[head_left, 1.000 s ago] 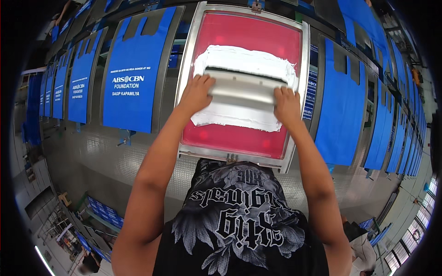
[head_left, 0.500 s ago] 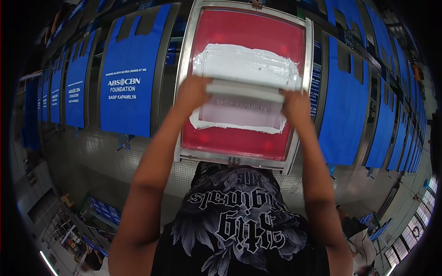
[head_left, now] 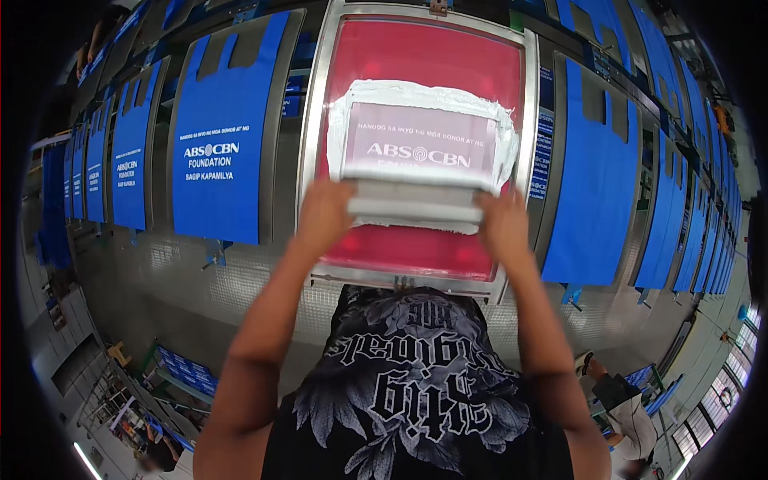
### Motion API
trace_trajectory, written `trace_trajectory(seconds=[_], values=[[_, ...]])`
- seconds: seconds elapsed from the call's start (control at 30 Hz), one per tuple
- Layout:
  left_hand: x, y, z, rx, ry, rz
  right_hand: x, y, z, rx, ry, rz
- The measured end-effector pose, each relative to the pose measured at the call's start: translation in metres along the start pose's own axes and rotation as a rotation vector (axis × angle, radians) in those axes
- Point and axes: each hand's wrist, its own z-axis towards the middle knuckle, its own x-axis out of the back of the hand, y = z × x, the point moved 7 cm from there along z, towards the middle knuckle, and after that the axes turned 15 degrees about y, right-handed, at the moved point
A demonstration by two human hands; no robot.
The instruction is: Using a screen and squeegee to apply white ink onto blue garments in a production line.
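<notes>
A squeegee (head_left: 412,202) with a long pale bar lies across the screen-printing frame (head_left: 316,120), over the lower part of its stencil. My left hand (head_left: 326,214) is closed round the squeegee's left end, and my right hand (head_left: 502,224) grips the right end. White ink (head_left: 416,90) forms a thick ragged border around the stencil, heaviest along the far side. Pale lettering shows through the mesh beyond the squeegee. Red mesh (head_left: 424,52) fills the rest of the metal-edged frame. Under the squeegee, the near part of the stencil is hidden.
Blue bag panels (head_left: 224,136) with white print lie on boards to the left. Plain blue bag panels (head_left: 592,176) hang in a row on the right. A metal hinge clamp (head_left: 438,8) sits at the frame's far edge. Another person (head_left: 628,416) is at lower right.
Both hands have drawn the squeegee toward me, from mid-stencil to its near edge. The white ink over the far half has been wiped off, baring the lettering.
</notes>
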Motion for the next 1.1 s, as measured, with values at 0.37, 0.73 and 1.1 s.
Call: trace_trajectory(seconds=[0.37, 0.73, 1.1], values=[[0.025, 0.006, 0.004, -0.048, -0.093, -0.036, 0.024, -0.006, -0.003, -0.02, -0.217, -0.024], [-0.007, -0.026, 0.156, 0.018, -0.016, -0.034, -0.027, 0.06, 0.132, -0.132, -0.301, -0.133], [0.086, 0.02, 0.068, 0.082, 0.392, -0.101, 0.017, 0.068, 0.204, -0.055, -0.317, 0.096]])
